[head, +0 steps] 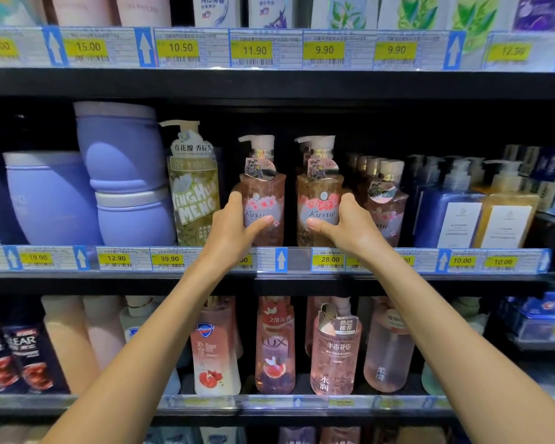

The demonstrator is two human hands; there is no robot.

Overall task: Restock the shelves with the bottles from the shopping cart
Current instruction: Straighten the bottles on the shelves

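Observation:
Two pink Kustie pump bottles stand upright side by side on the middle shelf. My left hand grips the left Kustie bottle low on its body, thumb across the front label. My right hand grips the right Kustie bottle the same way from its right side. A narrow dark gap separates the two bottles. The shopping cart is out of view.
A green-white pump bottle and purple tubs stand left of my hands. More Kustie bottles, then blue and amber pump bottles, stand to the right. Pink bottles fill the shelf below; price tags line every shelf edge.

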